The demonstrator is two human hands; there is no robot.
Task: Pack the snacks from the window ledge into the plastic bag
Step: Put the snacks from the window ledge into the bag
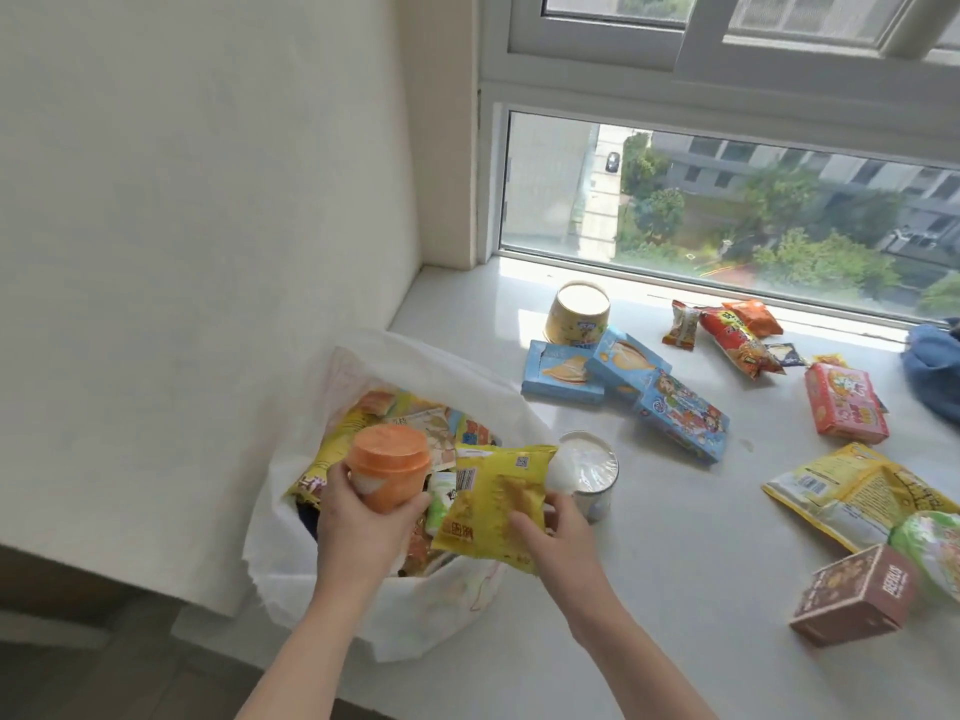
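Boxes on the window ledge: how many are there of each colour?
Blue boxes: 3
Pink box: 1
Brown box: 1
Total: 5

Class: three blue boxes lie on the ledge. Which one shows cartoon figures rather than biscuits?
The blue box nearest the foil-topped can: the cartoon box, rightmost of the three. The flat box and the tilted box both show round biscuits.
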